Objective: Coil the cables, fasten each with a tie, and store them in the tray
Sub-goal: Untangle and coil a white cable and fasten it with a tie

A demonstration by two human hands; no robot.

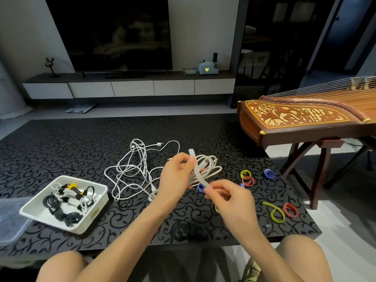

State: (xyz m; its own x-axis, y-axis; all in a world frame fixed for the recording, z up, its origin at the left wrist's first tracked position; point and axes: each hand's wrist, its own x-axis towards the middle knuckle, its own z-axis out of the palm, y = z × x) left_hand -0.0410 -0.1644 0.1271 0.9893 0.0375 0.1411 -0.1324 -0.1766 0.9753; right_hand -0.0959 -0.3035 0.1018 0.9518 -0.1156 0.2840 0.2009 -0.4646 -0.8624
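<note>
My left hand (176,176) grips a coiled white cable (211,168) above the middle of the table. A white tie strip (197,169) lies across the coil; my left thumb pins its upper part and my right hand (227,195) pinches its lower end. To the left lies a loose tangle of white cables (135,169). The white tray (95,210) at the front left holds several tied black and white cable bundles. Loose ties lie to the right: a blue one (268,173), a yellow-green one (245,173), a red one (248,181) and another blue one (200,187) under my hands.
A yellow-green tie (274,213) and a red tie (290,210) lie near the table's right front edge. A clear plastic lid (10,218) sits left of the tray. A wooden zither on a stand (305,119) stands at the right. My knees are below the table edge.
</note>
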